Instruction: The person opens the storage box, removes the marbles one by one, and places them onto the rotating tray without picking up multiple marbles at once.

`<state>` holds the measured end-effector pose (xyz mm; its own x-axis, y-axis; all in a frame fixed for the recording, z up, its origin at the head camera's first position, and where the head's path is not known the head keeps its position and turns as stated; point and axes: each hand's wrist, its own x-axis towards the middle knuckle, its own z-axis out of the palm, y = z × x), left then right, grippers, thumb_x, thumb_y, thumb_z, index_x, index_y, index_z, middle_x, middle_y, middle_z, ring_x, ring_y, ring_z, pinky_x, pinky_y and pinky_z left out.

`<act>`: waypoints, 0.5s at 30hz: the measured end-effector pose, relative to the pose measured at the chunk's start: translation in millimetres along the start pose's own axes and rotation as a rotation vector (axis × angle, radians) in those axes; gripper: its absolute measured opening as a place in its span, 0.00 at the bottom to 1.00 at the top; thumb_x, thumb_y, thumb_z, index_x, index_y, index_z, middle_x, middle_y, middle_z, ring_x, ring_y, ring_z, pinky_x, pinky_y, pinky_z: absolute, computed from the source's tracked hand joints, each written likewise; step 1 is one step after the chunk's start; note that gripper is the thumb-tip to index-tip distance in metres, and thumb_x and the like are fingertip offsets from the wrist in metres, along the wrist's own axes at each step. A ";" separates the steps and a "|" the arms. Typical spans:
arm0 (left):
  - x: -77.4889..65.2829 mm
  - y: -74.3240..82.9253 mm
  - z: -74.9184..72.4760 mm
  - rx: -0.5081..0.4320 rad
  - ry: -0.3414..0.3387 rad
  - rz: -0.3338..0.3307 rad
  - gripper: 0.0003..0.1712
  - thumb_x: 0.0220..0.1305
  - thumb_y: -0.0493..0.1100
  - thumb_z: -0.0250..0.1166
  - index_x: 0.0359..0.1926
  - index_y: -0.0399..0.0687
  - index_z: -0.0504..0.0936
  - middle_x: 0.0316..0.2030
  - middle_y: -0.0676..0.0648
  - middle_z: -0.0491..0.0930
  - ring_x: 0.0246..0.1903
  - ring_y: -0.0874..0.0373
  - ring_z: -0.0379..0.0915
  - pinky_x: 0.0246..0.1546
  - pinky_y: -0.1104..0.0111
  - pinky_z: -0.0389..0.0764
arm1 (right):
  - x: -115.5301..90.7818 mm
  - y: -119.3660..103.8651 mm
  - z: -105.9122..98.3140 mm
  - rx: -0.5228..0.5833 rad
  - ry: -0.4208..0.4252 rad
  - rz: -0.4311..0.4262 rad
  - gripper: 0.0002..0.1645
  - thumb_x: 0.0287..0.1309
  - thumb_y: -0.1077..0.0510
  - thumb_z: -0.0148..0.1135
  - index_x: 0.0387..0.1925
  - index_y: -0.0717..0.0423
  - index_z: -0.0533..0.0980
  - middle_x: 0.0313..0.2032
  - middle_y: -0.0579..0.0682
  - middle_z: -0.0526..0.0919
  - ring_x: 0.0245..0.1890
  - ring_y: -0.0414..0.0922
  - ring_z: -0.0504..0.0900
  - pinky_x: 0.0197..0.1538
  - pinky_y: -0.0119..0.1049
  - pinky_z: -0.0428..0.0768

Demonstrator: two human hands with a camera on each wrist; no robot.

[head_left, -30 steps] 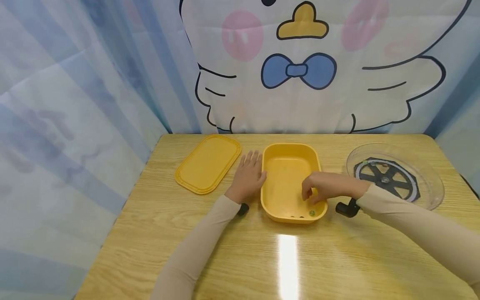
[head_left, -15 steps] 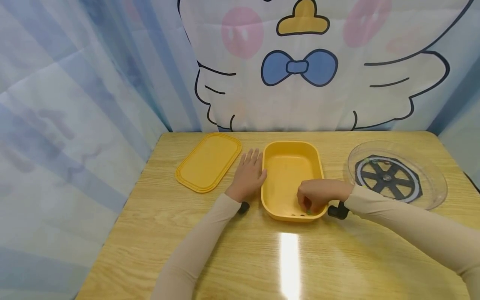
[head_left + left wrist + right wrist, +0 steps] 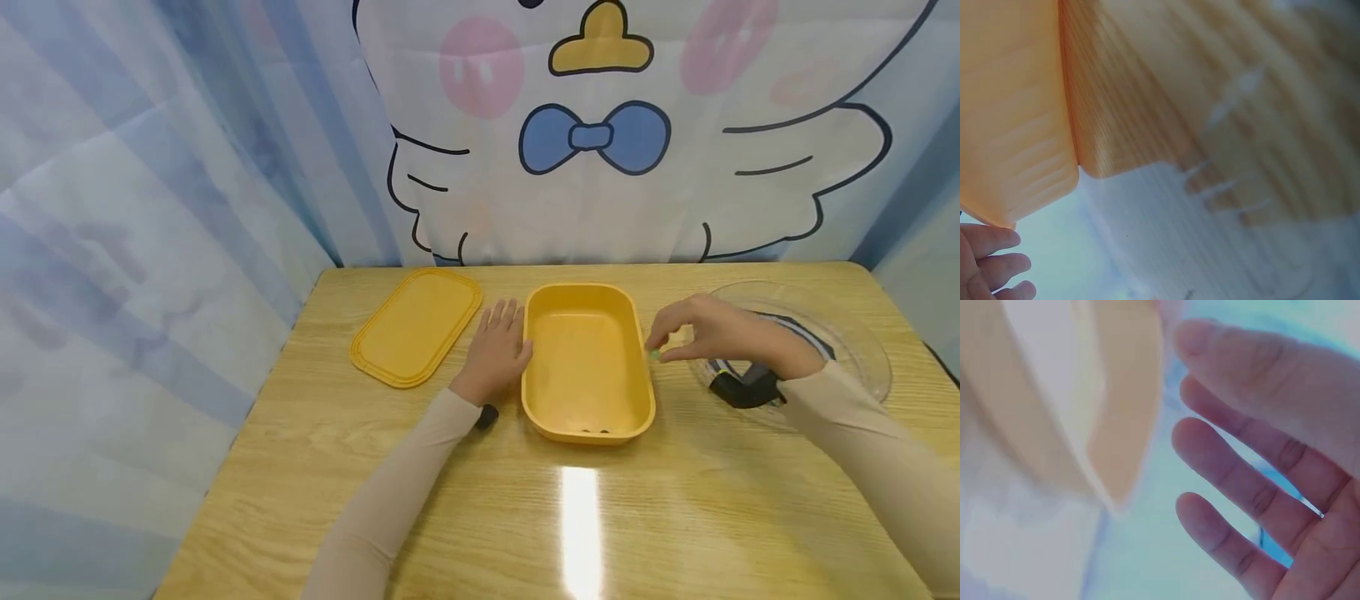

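My right hand (image 3: 712,329) is raised just right of the yellow box (image 3: 645,400), pinching a small round green marble (image 3: 655,355) between thumb and fingertips. In the right wrist view its other fingers (image 3: 1229,478) extend and the marble does not show. My left hand (image 3: 493,348) lies flat on the table against the box's left side, thumb at the rim, fingers straight. In the left wrist view its fingertips (image 3: 1007,262) are beside the box wall (image 3: 1022,144). Small dark round pieces (image 3: 603,432) lie inside the box along its near end.
A yellow lid (image 3: 416,327) lies flat on the wooden table at the left. To the right is a clear round dish (image 3: 866,358) with a black and white wheel shape, partly covered by the right hand and wrist. A patterned curtain hangs behind the table.
My right hand reached down to the near right corner inside the box, took the green marble, and lifted it out to the right over the rim. The left hand stayed put.
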<state>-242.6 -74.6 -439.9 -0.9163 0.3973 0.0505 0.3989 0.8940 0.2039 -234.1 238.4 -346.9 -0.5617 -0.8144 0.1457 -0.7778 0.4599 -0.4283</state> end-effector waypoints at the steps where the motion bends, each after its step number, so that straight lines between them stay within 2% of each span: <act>1: -0.1 0.0 0.0 0.001 0.000 0.000 0.34 0.72 0.51 0.44 0.71 0.39 0.53 0.73 0.40 0.50 0.74 0.48 0.41 0.73 0.55 0.42 | -8.1 4.8 -7.5 -0.037 0.040 0.053 0.13 0.43 0.63 0.72 0.32 0.43 0.84 0.33 0.38 0.84 0.31 0.31 0.77 0.33 0.29 0.79; 2: -0.2 0.0 0.1 0.001 0.001 0.000 0.34 0.72 0.51 0.44 0.71 0.39 0.53 0.73 0.40 0.50 0.74 0.47 0.41 0.73 0.55 0.42 | -16.9 10.7 -14.1 -0.070 0.077 0.116 0.13 0.44 0.63 0.72 0.32 0.43 0.84 0.33 0.39 0.84 0.31 0.32 0.77 0.33 0.30 0.79; 4: -0.2 0.2 0.1 0.002 0.003 0.003 0.34 0.71 0.51 0.45 0.71 0.39 0.54 0.72 0.40 0.50 0.73 0.47 0.41 0.73 0.54 0.43 | -36.2 24.0 -25.5 -0.104 0.117 0.293 0.11 0.46 0.61 0.71 0.34 0.44 0.84 0.35 0.42 0.85 0.33 0.35 0.79 0.34 0.33 0.79; 6: -0.1 0.3 -0.2 0.004 0.001 0.002 0.34 0.71 0.51 0.44 0.71 0.39 0.54 0.73 0.40 0.50 0.74 0.47 0.41 0.73 0.54 0.43 | -56.3 41.0 -34.1 -0.112 0.123 0.459 0.10 0.49 0.59 0.69 0.37 0.48 0.84 0.38 0.48 0.85 0.33 0.38 0.80 0.36 0.38 0.80; 8: -0.2 -0.2 0.1 0.001 -0.003 -0.002 0.34 0.71 0.51 0.44 0.71 0.39 0.53 0.73 0.40 0.50 0.74 0.47 0.41 0.73 0.54 0.42 | -74.6 59.7 -38.4 -0.089 0.104 0.582 0.11 0.52 0.58 0.68 0.39 0.53 0.83 0.40 0.54 0.85 0.33 0.40 0.80 0.37 0.43 0.80; 12: -0.6 -1.3 0.2 -0.003 -0.003 -0.002 0.34 0.72 0.51 0.44 0.72 0.39 0.53 0.73 0.41 0.49 0.74 0.47 0.40 0.73 0.54 0.42 | -107.6 96.8 -37.9 -0.074 0.044 0.671 0.14 0.53 0.60 0.67 0.41 0.63 0.82 0.39 0.62 0.84 0.28 0.34 0.79 0.37 0.48 0.81; 15: -0.2 -2.4 1.0 0.004 0.010 0.007 0.34 0.71 0.51 0.44 0.71 0.39 0.53 0.73 0.40 0.50 0.73 0.47 0.41 0.73 0.54 0.44 | -127.7 116.6 -34.3 -0.068 -0.015 0.727 0.15 0.54 0.60 0.64 0.41 0.67 0.81 0.39 0.66 0.84 0.29 0.40 0.81 0.37 0.51 0.80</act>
<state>-243.4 -76.6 -441.3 -0.9137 0.4018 0.0613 0.4057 0.8919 0.1999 -262.7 408.2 -384.8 -0.9395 -0.2992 -0.1669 -0.2256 0.9070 -0.3557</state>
